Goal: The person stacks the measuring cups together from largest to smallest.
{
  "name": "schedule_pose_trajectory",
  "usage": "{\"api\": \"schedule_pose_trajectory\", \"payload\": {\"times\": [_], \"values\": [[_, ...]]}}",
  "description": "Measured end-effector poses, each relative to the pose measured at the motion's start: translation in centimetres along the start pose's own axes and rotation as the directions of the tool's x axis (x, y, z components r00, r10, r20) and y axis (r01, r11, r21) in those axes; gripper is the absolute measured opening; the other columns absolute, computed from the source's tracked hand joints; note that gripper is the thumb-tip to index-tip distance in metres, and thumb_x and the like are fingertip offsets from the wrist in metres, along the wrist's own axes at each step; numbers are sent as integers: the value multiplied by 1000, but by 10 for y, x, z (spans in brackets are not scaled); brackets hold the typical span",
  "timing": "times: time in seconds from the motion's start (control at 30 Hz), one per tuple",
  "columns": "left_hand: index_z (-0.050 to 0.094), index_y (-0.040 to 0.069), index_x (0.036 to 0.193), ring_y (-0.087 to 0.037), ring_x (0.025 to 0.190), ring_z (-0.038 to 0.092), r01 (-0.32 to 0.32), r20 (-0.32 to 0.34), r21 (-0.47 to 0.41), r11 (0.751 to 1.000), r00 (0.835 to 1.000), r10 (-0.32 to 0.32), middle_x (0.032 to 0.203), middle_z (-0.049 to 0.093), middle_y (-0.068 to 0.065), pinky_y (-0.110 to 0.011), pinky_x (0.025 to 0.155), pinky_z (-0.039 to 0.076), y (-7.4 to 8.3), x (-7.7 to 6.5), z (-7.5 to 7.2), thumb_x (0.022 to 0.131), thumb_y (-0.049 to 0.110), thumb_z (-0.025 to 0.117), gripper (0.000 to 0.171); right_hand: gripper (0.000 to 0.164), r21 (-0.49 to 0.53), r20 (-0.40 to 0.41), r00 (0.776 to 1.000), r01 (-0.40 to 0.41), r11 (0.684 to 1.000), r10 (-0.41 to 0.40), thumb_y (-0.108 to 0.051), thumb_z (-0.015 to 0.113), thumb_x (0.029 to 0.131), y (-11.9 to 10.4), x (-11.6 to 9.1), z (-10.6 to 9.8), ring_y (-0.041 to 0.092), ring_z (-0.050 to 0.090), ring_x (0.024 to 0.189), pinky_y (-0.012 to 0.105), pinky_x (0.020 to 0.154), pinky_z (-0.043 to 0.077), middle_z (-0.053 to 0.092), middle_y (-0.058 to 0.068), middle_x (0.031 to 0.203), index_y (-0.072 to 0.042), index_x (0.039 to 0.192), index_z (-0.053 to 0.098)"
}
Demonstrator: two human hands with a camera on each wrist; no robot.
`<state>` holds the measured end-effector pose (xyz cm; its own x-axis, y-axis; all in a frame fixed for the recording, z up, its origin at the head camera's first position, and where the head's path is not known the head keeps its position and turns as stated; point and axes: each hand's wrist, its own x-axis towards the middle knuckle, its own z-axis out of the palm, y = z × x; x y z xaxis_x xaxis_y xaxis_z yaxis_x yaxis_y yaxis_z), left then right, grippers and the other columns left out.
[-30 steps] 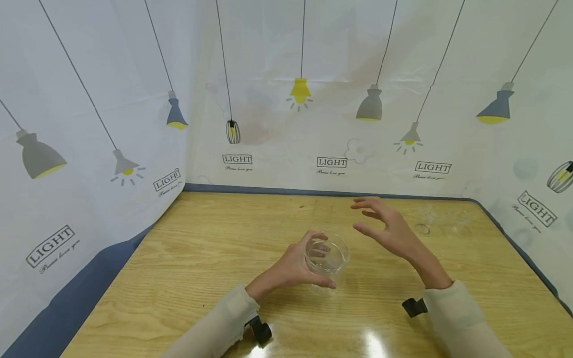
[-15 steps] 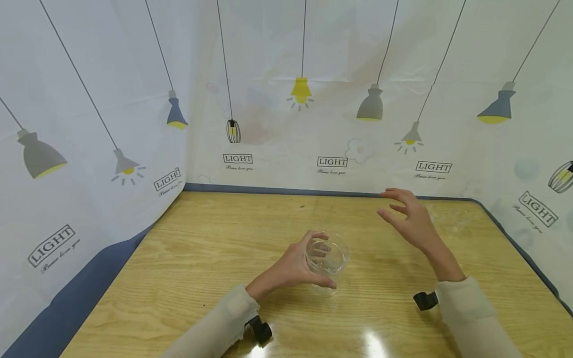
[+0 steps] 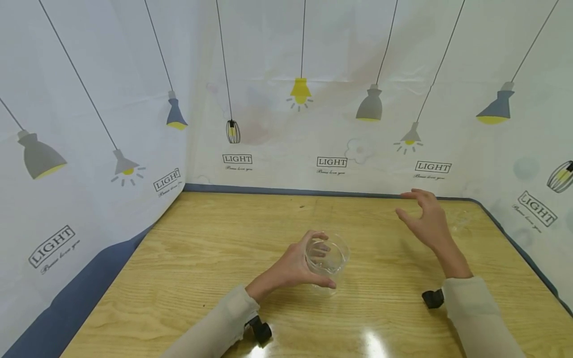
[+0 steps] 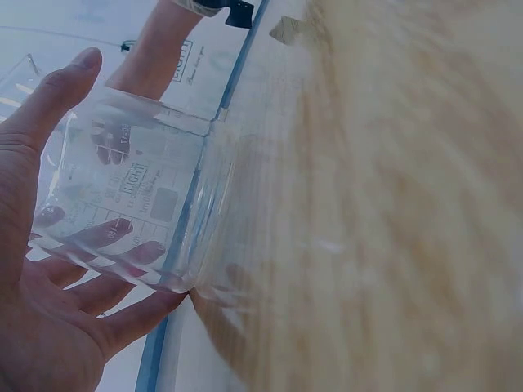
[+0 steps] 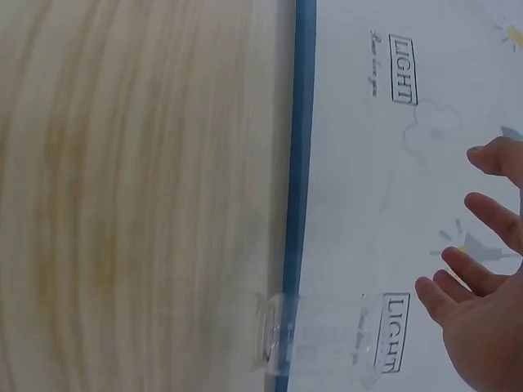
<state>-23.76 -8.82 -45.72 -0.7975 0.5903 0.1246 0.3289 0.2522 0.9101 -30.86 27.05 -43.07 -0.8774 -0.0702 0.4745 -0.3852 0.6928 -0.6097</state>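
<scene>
A clear glass beaker [image 3: 337, 256] stands upright on the wooden table [image 3: 215, 233], near its middle. My left hand [image 3: 291, 266] grips it from the left, thumb on the near side and fingers round the far side. Printed graduations show on the beaker wall [image 4: 139, 188] in the left wrist view. Over the right back part of the table, my right hand [image 3: 429, 223] is raised, fingers spread and slightly bent, holding nothing. Beyond that hand, a clear glass vessel [image 5: 323, 335] shows faintly in the right wrist view; its exact kind is hard to tell.
More clear glassware [image 3: 461, 219] is faintly visible at the back right, partly hidden behind the right hand. A white curtain [image 3: 277, 139] printed with lamps borders the table at the back and both sides. Black wrist cameras [image 3: 259, 330] sit at both cuffs.
My right hand has moved right, away from the beaker, and now covers part of the back right glassware. The left hand and the beaker have stayed in place.
</scene>
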Motion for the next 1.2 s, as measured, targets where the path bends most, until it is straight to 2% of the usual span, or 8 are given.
{"api": "schedule_pose_trajectory", "payload": {"times": [0.1,0.3,0.5,0.63,0.83,1.03,1.2], "values": [[38,17,153,-32,132,62,1,0,6,1000,1000,-1,146,61,-15,-33,102,57,0,0,0,71,32,97,102,40,-21,-13,999,-36,999,35,-15,74,94,9,0,-4,56,43,135,74,105,36,49,34,145,2,129,65],[39,20,152,-32,132,62,6,-2,8,1000,1000,-6,146,61,-15,-34,102,56,1,0,0,71,31,98,101,43,-33,-8,996,-92,995,92,-19,72,96,24,1,-11,56,39,138,75,110,30,48,35,147,3,132,63],[37,18,154,-32,133,61,5,1,5,1000,1000,-5,148,60,-16,-32,102,56,1,1,0,72,31,97,102,49,-45,25,990,-135,990,136,-25,68,99,38,-1,-16,57,37,139,76,109,30,46,35,148,3,138,58],[38,22,152,-32,133,62,3,0,3,1000,1000,-3,147,60,-16,-33,102,56,0,1,0,72,32,97,100,51,-56,45,983,-173,983,176,-25,67,100,45,-4,-18,58,36,139,76,107,31,44,35,150,3,142,56],[40,32,149,-31,132,62,-2,-7,16,1000,1000,2,146,61,-15,-35,103,56,-1,1,1,71,33,97,97,56,-54,78,969,-233,971,236,-28,64,102,50,-6,-20,61,33,140,79,106,30,38,37,154,0,149,50],[39,29,150,-31,133,62,-2,-9,17,1000,1000,2,147,61,-15,-34,102,56,-2,2,1,71,32,98,98,63,-59,115,953,-276,959,281,-35,61,104,55,-6,-22,64,29,140,80,105,29,31,40,157,-1,154,43],[39,28,151,-30,132,62,-1,-12,24,1000,1000,1,146,61,-15,-33,102,56,-2,1,1,71,32,98,99,66,-55,136,950,-276,959,281,-37,61,104,58,-6,-24,63,27,142,79,107,29,29,39,159,-1,156,41]]}}
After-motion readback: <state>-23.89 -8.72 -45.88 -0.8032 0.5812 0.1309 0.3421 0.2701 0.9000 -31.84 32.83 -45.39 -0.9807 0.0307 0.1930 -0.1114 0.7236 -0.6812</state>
